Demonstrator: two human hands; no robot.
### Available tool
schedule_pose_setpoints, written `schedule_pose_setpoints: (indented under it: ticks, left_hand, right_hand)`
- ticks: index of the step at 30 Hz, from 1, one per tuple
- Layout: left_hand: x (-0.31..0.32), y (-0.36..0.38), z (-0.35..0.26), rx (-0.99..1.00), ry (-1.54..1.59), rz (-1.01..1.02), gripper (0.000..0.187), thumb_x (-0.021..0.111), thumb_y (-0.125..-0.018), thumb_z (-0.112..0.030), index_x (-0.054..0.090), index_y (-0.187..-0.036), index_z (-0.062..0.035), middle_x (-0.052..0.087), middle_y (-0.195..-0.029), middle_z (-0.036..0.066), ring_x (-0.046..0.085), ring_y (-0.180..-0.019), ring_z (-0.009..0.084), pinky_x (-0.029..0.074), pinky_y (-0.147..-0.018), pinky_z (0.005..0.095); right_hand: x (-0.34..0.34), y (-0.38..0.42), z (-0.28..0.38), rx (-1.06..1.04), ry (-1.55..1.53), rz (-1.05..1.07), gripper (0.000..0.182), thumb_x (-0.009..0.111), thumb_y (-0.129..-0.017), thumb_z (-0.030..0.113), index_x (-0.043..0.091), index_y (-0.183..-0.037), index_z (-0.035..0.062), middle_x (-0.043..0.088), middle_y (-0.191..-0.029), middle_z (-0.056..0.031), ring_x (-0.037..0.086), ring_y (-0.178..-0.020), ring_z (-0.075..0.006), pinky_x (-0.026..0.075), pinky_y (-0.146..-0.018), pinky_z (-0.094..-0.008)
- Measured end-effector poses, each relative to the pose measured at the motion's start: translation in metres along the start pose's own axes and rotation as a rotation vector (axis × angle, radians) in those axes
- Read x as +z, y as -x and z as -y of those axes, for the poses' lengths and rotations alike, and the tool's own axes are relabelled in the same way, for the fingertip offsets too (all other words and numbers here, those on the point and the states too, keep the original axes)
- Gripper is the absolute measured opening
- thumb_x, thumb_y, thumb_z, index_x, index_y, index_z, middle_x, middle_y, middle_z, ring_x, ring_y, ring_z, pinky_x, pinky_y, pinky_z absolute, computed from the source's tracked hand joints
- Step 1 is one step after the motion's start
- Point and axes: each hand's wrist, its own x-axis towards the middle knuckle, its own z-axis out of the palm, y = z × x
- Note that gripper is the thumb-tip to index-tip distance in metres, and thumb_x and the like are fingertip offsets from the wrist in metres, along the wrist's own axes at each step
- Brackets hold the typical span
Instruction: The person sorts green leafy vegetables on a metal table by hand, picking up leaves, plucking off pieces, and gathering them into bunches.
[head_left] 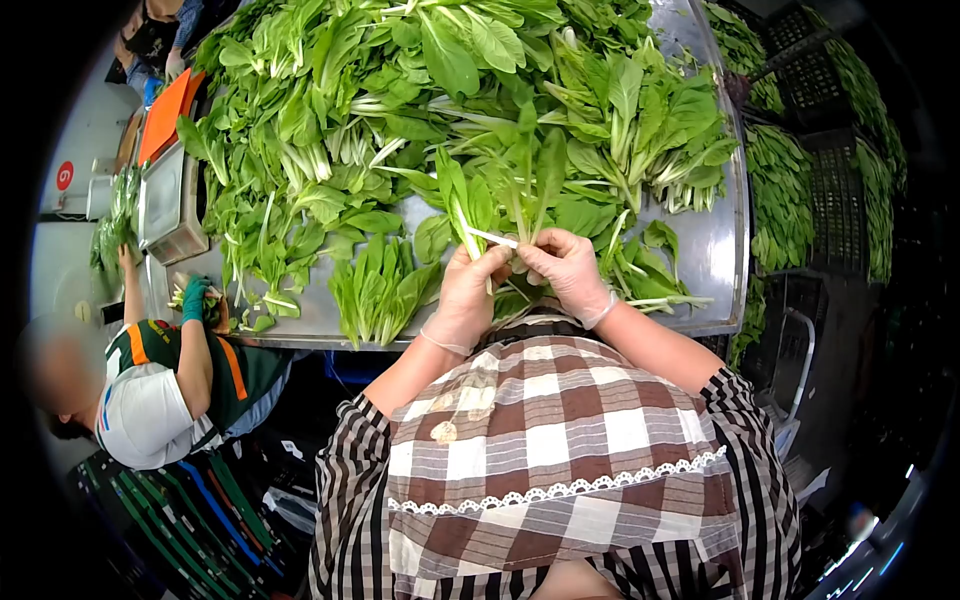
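Both my hands, in thin clear gloves, meet over the table's near edge. My left hand (468,292) is closed on the white stems of leafy greens (455,200), whose leaves point away from me. The fingers of my right hand (568,272) pinch a pale stem (492,238) that crosses toward the left hand; more leaves stand up just beyond these fingers. A small bunch of greens (375,295) lies on the metal table left of my hands. Loose leaves and stems lie to the right.
A large heap of greens (400,90) covers the far part of the metal table (715,255). Black crates (838,190) of greens stand at the right. At the left are a scale (172,205), an orange tray (170,115) and a co-worker (160,390) handling greens. Another person stands at the far left.
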Motion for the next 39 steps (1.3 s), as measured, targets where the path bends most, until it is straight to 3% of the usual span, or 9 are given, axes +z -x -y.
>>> schedule_pose_setpoints:
  ticks: [3, 10, 13, 14, 17, 27, 31, 36, 39]
  left_hand:
    - [0.004, -0.001, -0.002, -0.084, -0.013, -0.039, 0.015, 0.068, -0.088, -0.006, 0.062, -0.101, -0.011, 0.067, -0.093, 0.0, 0.061, -0.077, 0.0108, 0.05, -0.073, 0.0267]
    - [0.022, 0.013, -0.029, 0.241, 0.016, -0.098, 0.025, 0.068, -0.092, -0.012, 0.056, -0.113, -0.0069, 0.067, -0.101, 0.006, 0.064, -0.083, 0.0116, 0.053, -0.074, 0.0256]
    - [0.019, 0.005, -0.011, 0.177, -0.074, -0.025, 0.027, 0.071, -0.089, -0.011, 0.058, -0.112, -0.0031, 0.066, -0.104, 0.005, 0.06, -0.077, 0.01, 0.048, -0.069, 0.0248]
    - [0.025, 0.007, -0.013, 0.18, -0.072, -0.025, 0.027, 0.072, -0.088, -0.012, 0.06, -0.11, -0.0031, 0.066, -0.103, 0.004, 0.058, -0.076, 0.0097, 0.047, -0.069, 0.0254]
    - [0.024, 0.007, -0.013, 0.145, -0.183, -0.03, 0.028, 0.073, -0.087, -0.016, 0.062, -0.109, -0.0041, 0.065, -0.101, 0.002, 0.056, -0.079, 0.0095, 0.044, -0.071, 0.0256]
    - [0.019, 0.024, -0.013, 0.216, -0.187, -0.081, 0.022, 0.069, -0.09, -0.017, 0.064, -0.108, -0.0043, 0.066, -0.096, 0.002, 0.058, -0.082, 0.0101, 0.045, -0.071, 0.0253]
    - [-0.008, 0.019, -0.038, 0.271, -0.1, -0.223, 0.019, 0.064, -0.094, -0.015, 0.063, -0.108, -0.0038, 0.066, -0.089, 0.003, 0.061, -0.081, 0.0123, 0.047, -0.071, 0.0253]
    - [-0.034, 0.028, -0.052, 0.218, 0.155, -0.178, 0.029, 0.058, -0.096, -0.014, 0.051, -0.121, -0.0015, 0.057, -0.087, 0.004, 0.055, -0.071, 0.0135, 0.05, -0.073, 0.033]
    - [-0.034, 0.026, -0.047, 0.206, 0.171, -0.185, 0.027, 0.059, -0.095, -0.014, 0.054, -0.118, -0.0027, 0.055, -0.082, 0.001, 0.052, -0.067, 0.0115, 0.049, -0.069, 0.0329]
  right_hand:
    - [0.003, -0.001, 0.01, -0.011, -0.015, -0.086, 0.011, 0.069, -0.091, 0.014, 0.067, -0.09, 0.0027, 0.068, -0.074, -0.0022, 0.056, -0.059, -0.0046, 0.045, -0.053, -0.0191]
    - [-0.003, 0.001, 0.015, -0.139, 0.163, -0.13, 0.011, 0.071, -0.089, 0.014, 0.066, -0.087, 0.0035, 0.066, -0.07, -0.0013, 0.055, -0.056, -0.0053, 0.045, -0.052, -0.0215]
    - [0.001, 0.001, 0.016, -0.523, 0.75, -0.091, 0.008, 0.074, -0.081, 0.011, 0.068, -0.083, 0.0074, 0.065, -0.068, -0.0051, 0.058, -0.053, -0.0121, 0.045, -0.051, -0.0252]
    - [0.007, 0.0, 0.025, -0.79, 0.905, -0.093, 0.01, 0.074, -0.073, 0.011, 0.064, -0.074, 0.0108, 0.06, -0.065, -0.0076, 0.058, -0.052, -0.0213, 0.045, -0.051, -0.0312]
    - [0.005, 0.001, 0.026, -0.86, 1.201, -0.046, 0.014, 0.071, -0.071, 0.013, 0.057, -0.067, 0.0114, 0.057, -0.061, -0.0066, 0.056, -0.052, -0.0258, 0.044, -0.051, -0.0363]
    - [-0.005, 0.007, 0.049, -0.674, 1.452, 0.144, 0.008, 0.066, -0.07, 0.016, 0.062, -0.067, 0.0102, 0.063, -0.064, -0.0085, 0.064, -0.059, -0.0282, 0.05, -0.057, -0.0413]
    - [-0.031, -0.005, 0.074, 0.028, 1.801, 0.487, 0.015, 0.067, -0.077, 0.024, 0.074, -0.083, 0.0134, 0.069, -0.073, -0.013, 0.069, -0.07, -0.0324, 0.056, -0.065, -0.0419]
    - [-0.018, -0.019, 0.101, -0.209, 1.472, 0.182, 0.021, 0.07, -0.08, 0.028, 0.076, -0.094, 0.0143, 0.072, -0.079, -0.011, 0.07, -0.071, -0.0294, 0.056, -0.066, -0.0396]
    - [-0.006, -0.064, 0.083, -0.285, 1.019, -0.012, 0.028, 0.069, -0.087, 0.035, 0.072, -0.095, 0.0076, 0.071, -0.073, -0.0089, 0.067, -0.061, -0.0183, 0.052, -0.059, -0.0318]
